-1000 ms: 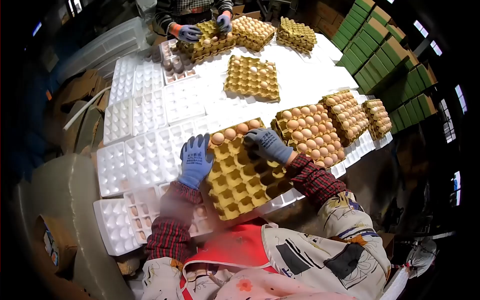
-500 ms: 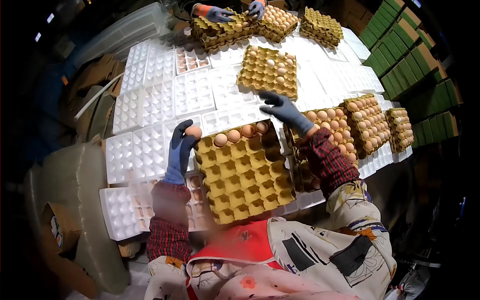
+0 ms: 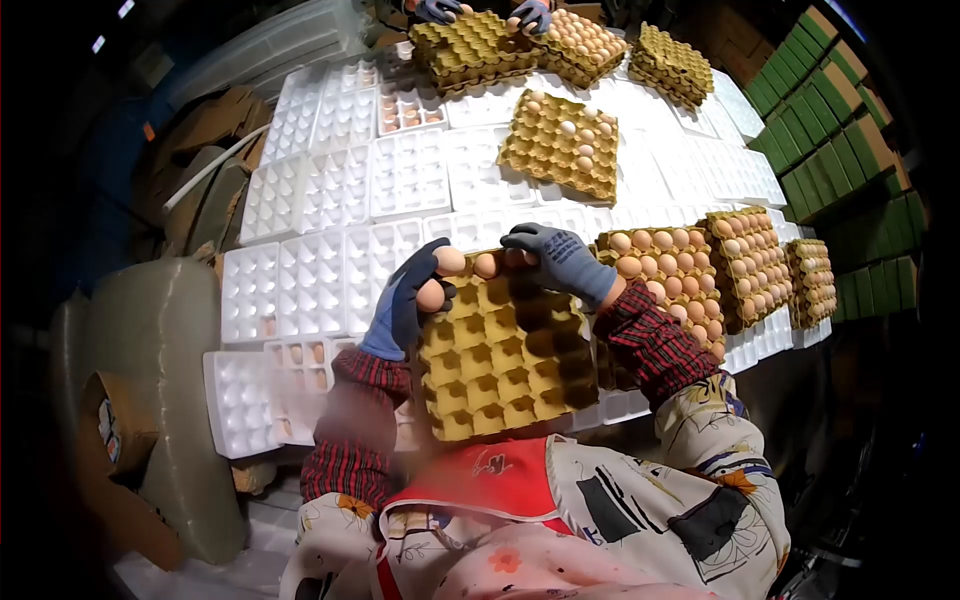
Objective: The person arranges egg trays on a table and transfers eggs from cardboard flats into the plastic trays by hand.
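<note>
My left hand (image 3: pixel 400 305), in a blue-grey glove, is at the far left corner of a yellow-brown egg tray (image 3: pixel 480 375). It is closed on two brown eggs, an upper egg (image 3: pixel 449 261) and a lower egg (image 3: pixel 431 296). At the tray's far edge my right hand (image 3: pixel 565 264), gloved alike, curls its fingers over an egg (image 3: pixel 514 258), partly hidden beneath them. Between the hands one more egg (image 3: pixel 486 265) sits in the far row. The nearer cups of this tray hold no eggs.
White plastic egg trays (image 3: pixel 410 175) cover the table. Full egg trays (image 3: pixel 672 280) stand at right, and a partly filled tray (image 3: pixel 560 145) lies beyond. Another person's gloved hands (image 3: pixel 530 17) work at the far end. Green cartons (image 3: pixel 830 150) are stacked at right.
My left hand has gone from one egg to two. My right hand has come down and left onto the far row, where fewer eggs now show. The camera view has shifted slightly.
</note>
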Tool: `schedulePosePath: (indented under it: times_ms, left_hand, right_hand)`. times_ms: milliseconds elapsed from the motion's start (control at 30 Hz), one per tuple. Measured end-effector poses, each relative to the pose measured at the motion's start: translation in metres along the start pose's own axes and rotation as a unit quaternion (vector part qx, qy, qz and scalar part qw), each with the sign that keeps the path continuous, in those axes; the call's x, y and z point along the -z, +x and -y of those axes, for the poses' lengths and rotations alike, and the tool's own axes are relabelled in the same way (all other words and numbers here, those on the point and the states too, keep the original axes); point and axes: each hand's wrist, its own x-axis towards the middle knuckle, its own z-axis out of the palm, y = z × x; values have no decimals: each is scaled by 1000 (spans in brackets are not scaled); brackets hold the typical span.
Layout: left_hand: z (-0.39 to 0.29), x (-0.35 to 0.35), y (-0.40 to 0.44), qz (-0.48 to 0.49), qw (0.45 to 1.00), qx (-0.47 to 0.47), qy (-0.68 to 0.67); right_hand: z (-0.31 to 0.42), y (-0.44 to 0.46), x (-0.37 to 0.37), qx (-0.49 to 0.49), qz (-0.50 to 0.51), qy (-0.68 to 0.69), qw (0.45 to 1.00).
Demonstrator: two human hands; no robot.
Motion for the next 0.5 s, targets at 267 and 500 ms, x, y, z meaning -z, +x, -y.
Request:
schedulePosePath:
  times_ms: [267, 500]
  left_hand:
    - [55, 56, -126, -84, 978, -188, 42]
    - [93, 186, -250, -481, 713, -70, 505]
  right_hand:
    - [14, -3, 13, -168, -73, 511, 840]
    - [52, 31, -23, -59, 94, -135, 985]
